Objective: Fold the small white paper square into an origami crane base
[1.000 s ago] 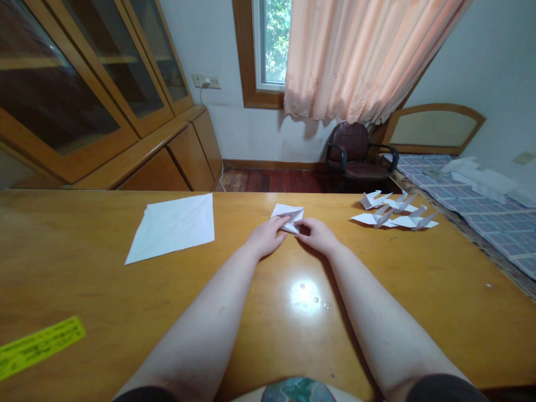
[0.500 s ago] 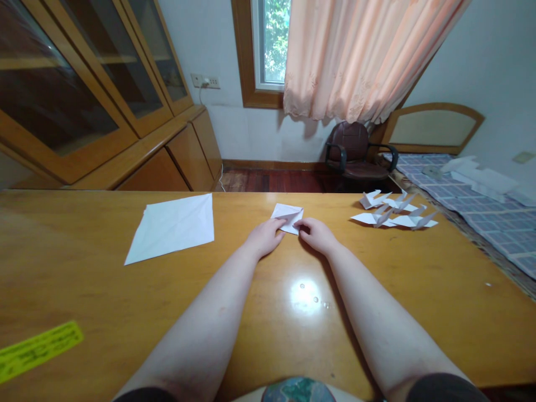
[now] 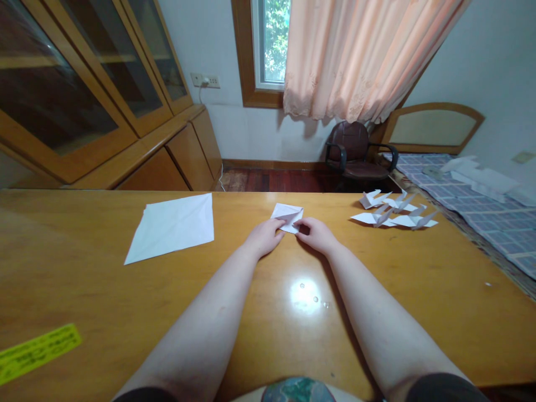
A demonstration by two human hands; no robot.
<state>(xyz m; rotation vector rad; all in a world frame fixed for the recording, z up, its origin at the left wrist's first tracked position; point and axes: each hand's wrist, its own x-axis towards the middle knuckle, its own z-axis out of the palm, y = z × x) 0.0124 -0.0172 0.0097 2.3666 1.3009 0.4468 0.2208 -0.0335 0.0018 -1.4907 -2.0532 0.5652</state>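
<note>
A small, partly folded piece of white paper (image 3: 287, 215) lies on the wooden table (image 3: 419, 279) ahead of me. My left hand (image 3: 264, 237) presses its near left edge with curled fingers. My right hand (image 3: 317, 233) pinches its near right corner with fingertips together. Both forearms rest on the table.
A stack of flat white paper sheets (image 3: 173, 226) lies to the left. Several finished folded paper figures (image 3: 393, 212) sit to the right. A yellow-green strip (image 3: 37, 352) lies at the near left. Beyond the table stand a dark chair (image 3: 358, 153), cabinets and a bed.
Both hands have stayed on the folded paper; the fingertips shifted only slightly. My view drifted a little, nothing else moved.
</note>
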